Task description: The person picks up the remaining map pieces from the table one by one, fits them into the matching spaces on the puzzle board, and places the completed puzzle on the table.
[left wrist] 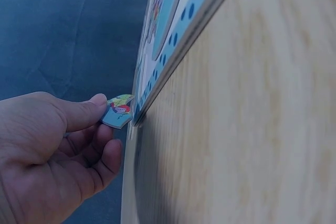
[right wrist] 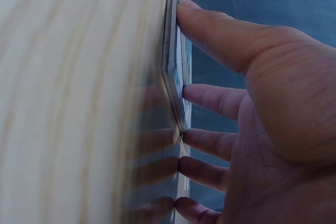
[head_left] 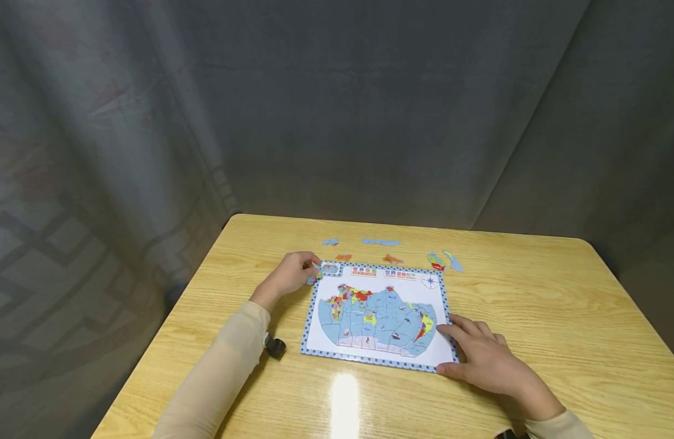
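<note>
A world-map jigsaw board (head_left: 369,361) with a dotted blue border lies flat on the table, much of its map area filled with pieces. By its upper left corner, my left hand (head_left: 294,272) pinches a small blue puzzle piece (left wrist: 118,113) with yellow-green and red print between thumb and fingers. In the left wrist view that piece is just beside the board's edge. My right hand (head_left: 486,360) rests at the lower right of the board, thumb and index finger on its border. The right wrist view shows the other fingers (right wrist: 207,171) extended, their tips against the table.
Several loose pieces lie beyond the board's far edge: a long blue strip (head_left: 380,242), a small blue piece (head_left: 330,242), an orange piece (head_left: 393,259) and a blue-and-red piece (head_left: 436,262) among them. A grey curtain (head_left: 358,122) hangs behind the wooden table (head_left: 534,286).
</note>
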### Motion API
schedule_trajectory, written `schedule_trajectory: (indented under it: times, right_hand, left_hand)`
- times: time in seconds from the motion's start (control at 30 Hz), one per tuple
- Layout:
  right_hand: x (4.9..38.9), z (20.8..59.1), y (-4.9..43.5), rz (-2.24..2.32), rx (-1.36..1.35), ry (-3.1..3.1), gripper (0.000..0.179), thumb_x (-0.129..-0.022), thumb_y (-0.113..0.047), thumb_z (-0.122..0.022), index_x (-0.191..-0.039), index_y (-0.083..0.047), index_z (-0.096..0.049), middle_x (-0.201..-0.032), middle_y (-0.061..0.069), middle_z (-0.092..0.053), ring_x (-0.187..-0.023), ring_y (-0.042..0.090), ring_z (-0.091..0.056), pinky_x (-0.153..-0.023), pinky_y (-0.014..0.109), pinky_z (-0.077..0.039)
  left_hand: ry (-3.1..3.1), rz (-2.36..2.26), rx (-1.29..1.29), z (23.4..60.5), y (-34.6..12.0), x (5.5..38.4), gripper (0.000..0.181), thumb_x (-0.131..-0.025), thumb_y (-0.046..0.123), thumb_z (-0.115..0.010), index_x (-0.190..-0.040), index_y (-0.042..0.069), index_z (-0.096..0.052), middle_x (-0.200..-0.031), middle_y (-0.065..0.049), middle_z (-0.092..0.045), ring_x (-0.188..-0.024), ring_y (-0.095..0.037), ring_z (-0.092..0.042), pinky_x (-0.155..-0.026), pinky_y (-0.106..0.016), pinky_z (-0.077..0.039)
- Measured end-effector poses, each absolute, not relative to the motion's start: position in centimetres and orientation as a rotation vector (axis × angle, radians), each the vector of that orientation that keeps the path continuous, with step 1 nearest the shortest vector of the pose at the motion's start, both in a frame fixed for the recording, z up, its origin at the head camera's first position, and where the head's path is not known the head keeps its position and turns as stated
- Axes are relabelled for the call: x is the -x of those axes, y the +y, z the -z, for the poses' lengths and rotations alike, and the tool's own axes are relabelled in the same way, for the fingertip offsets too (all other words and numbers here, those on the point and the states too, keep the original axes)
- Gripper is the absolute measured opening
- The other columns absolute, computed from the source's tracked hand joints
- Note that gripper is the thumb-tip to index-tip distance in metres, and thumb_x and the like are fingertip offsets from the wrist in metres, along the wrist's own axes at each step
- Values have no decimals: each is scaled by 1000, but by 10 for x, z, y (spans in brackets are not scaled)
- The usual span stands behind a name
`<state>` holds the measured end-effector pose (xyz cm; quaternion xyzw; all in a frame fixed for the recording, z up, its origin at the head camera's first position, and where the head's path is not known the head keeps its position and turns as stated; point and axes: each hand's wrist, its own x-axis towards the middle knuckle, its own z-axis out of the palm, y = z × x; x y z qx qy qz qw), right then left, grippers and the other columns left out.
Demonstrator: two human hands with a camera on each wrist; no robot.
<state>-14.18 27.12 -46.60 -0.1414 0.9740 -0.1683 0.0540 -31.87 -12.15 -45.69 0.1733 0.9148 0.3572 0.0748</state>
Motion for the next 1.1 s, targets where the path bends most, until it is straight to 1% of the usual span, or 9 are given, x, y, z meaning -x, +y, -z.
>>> schedule_trajectory:
  times: [0.4, 0.6, 0.8, 0.93, 1.1]
  right_hand:
    - [143, 468, 272, 509, 416, 2945, 83, -76, -71, -66, -138, -17, -56, -149, 17, -39, -125, 40, -40, -85, 62, -36]
    - [143, 468, 272, 504, 416, 2946, 83, -76, -71, -66, -138, -17, -56, -149, 17, -39, -125, 41, -40, -86, 64, -35]
    - [143, 468, 272, 510, 418, 2946, 84, -76, -71, -66, -138, -16, -56, -149, 17, -39, -125, 40, -40, -85, 62, -36]
    - [143, 468, 272, 507, 422, 2949, 83, -76, -71, -67, -138, -16, -56, -149, 17, -39, -124, 40, -41, -84, 60, -36]
    - [143, 468, 272, 504, 420, 2949, 83, -76, -71, -67, -138, -16, -56, -149, 17, -39, -124, 40, -41, -84, 61, -36]
  left_hand:
    - [2756, -1078, -551, 458, -117, 316, 14, -97, 9, -63, -109, 5, -67, -86, -2, -61, -76, -17, -55, -64, -30, -48]
    - [2774, -1071, -547, 458, -115, 316, 16, -95, 8, -65, -111, 3, -66, -83, -2, -59, -74, -17, -54, -65, -30, -47]
    - [2772, -1084, -545, 461, -114, 315, 12, -94, 9, -66, -105, 4, -65, -84, -2, -59, -76, -17, -54, -66, -30, -47]
    - [2765, -1083, -562, 462, -114, 314, 9, -94, 9, -66, -103, 5, -66, -83, -1, -60, -76, -16, -54, -66, -30, -48]
    - [2743, -1084, -583, 462, -113, 313, 9, -95, 10, -65, -103, 5, -65, -83, -1, -60, -72, -16, -54, -62, -29, -47]
